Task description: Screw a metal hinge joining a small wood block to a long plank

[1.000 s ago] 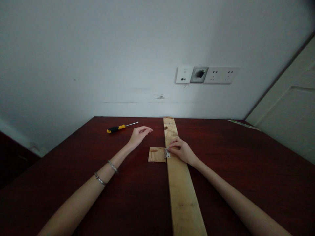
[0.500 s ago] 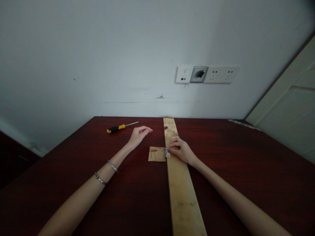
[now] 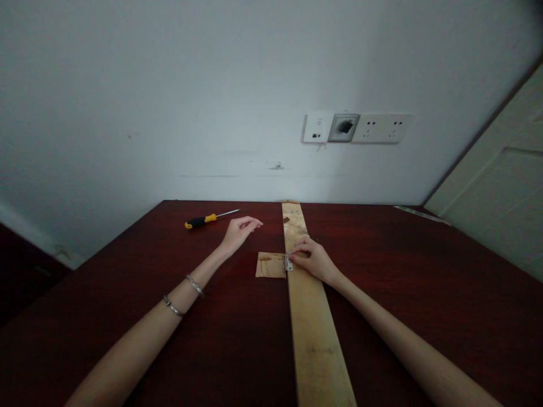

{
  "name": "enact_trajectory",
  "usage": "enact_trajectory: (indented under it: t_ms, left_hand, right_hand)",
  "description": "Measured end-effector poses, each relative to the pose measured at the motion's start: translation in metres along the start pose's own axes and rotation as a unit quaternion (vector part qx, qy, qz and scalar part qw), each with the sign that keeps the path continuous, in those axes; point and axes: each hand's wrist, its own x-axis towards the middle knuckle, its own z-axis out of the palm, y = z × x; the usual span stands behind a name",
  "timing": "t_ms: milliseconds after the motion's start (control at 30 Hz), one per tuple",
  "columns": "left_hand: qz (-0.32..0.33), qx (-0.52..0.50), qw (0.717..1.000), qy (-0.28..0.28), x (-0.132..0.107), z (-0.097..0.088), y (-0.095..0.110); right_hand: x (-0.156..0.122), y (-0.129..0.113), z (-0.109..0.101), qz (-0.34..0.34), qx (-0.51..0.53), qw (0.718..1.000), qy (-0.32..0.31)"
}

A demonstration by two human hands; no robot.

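Pinching a small steel hinge (image 3: 289, 262) between the thumb and fingertips (image 3: 296, 247) of the right hand (image 3: 316, 261), a narrow, firm-looking grip right at the seam between the long pine board (image 3: 307, 316) and a short wooden offcut (image 3: 270, 265) lying against the board's left edge. Hinge apparently straddling that seam, though partly hidden by the fingers; no screws visible on it. Main hazard right there: only a single pinch locating the hinge, so any slackening or nudge of the fingers could let it slide out of line. Second hazard: the offcut, with no hand on it, easily shifted by a brush of the wrist, opening or skewing the seam. Left of the board, the left hand (image 3: 241, 233), empty and loosely half-curled, either hovering or resting, no telling which. Farther left of the board, just beyond that hand, a yellow-and-black screwdriver (image 3: 203, 220) on the dark red wooden table (image 3: 382, 294), its rounded handle liable to roll if bumped. Two metal bracelets (image 3: 194, 285) on the left forearm, a possible snag or knock if that arm crosses toward the board.
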Motion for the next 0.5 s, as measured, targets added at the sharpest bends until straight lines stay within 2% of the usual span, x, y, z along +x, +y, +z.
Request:
enact_trajectory:
  t_ms: [333, 500]
  left_hand:
    - [-0.008, -0.015, 1.0, 0.003, -0.0009, -0.0012, 0.003]
    - [-0.007, -0.024, 1.0, 0.014, 0.0017, -0.0042, 0.0031]
  right_hand:
    - [-0.0003, -0.0036, -0.0032, -0.004, 0.014, 1.0, 0.006]
    - [0.0008, -0.0026, -0.0059, 0.038, 0.057, 0.997, 0.021]
